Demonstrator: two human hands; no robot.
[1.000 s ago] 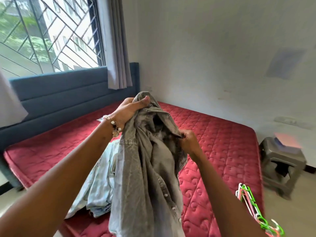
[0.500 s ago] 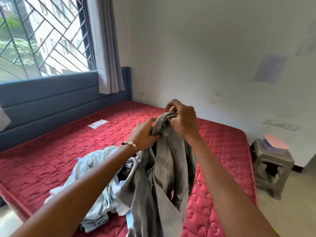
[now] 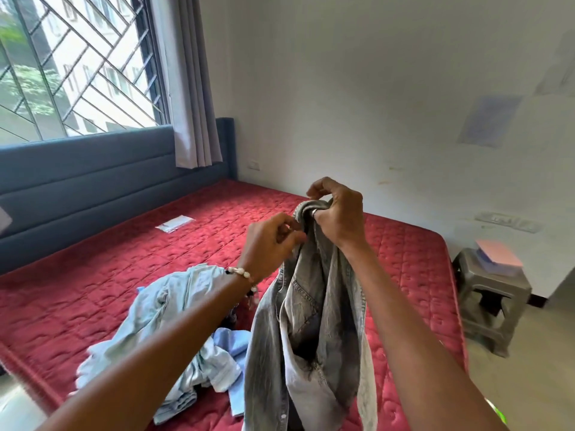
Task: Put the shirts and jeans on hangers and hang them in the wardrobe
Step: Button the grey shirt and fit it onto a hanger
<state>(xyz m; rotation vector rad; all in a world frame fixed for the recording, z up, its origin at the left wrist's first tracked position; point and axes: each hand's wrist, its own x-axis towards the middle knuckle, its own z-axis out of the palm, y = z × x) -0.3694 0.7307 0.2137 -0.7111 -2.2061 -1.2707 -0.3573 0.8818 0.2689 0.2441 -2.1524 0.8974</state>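
A grey denim shirt (image 3: 311, 337) hangs in front of me above the red mattress (image 3: 109, 275). My right hand (image 3: 337, 216) grips its bunched collar at the top, a white hanger hook poking out between the fingers. My left hand (image 3: 269, 244) pinches the shirt's edge just left of the collar. A heap of light blue clothes (image 3: 174, 309) lies on the mattress under my left forearm. A bit of green hanger (image 3: 497, 413) shows at the lower right edge.
A dark blue headboard (image 3: 93, 175) runs under a barred window with a grey curtain (image 3: 194, 88). A grey plastic stool (image 3: 488, 293) with pink and purple papers stands right of the bed. A small packet (image 3: 175, 223) lies on the mattress.
My right hand moved up from the shirt's side to the collar top. My left hand dropped from the collar to the edge below. The view swung right, and the coloured hangers mostly left the frame.
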